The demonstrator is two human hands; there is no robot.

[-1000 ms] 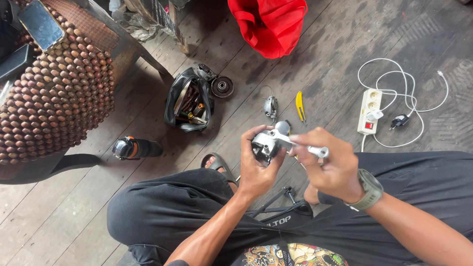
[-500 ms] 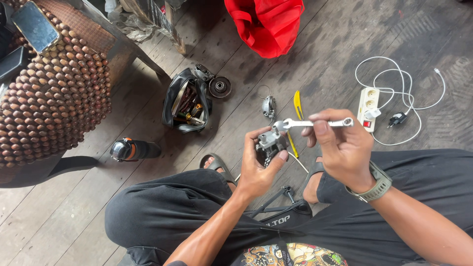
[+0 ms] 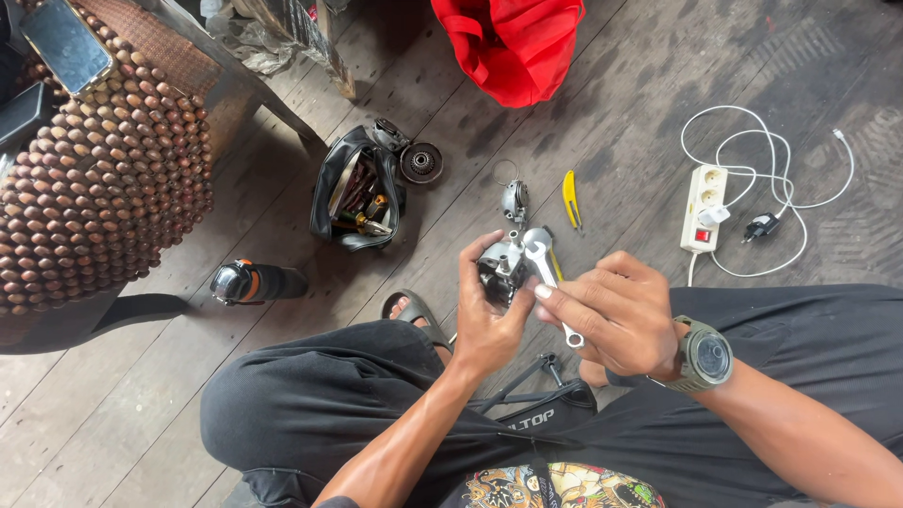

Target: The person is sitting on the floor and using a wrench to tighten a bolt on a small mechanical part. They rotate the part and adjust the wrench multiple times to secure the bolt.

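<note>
Right hand (image 3: pixel 625 320) is clamped round a small silver spanner (image 3: pixel 546 273), fingers wrapped on the lower part of the shank, and the ring end sits up at the top, pressed onto the dark metal part (image 3: pixel 499 268) that the left hand (image 3: pixel 489 315) cradles from below and from the side, fingers curled shut on it. Both hands meet just above the lap, over the black trousers (image 3: pixel 376 414). Look at the line of that spanner: its long axis runs from the right hand's knuckles up and to the left, head end toward the part, tail end poking out beneath the fingers. So the part lies up-left of the right hand, touching the tool's head, and the left hand is the nearer of the two to it, actually gripping it.

Down on the wooden floor (image 3: pixel 611 122), just beyond the hands, lies a small grey metal fitting (image 3: pixel 514 200) with a yellow-handled tool (image 3: pixel 570 198) beside it. Further left an open black tool pouch (image 3: pixel 357 198), a round gear-like piece (image 3: pixel 420 162) at its corner. Off to the right, well apart, a white power strip (image 3: pixel 704 207) with its looped cable
</note>
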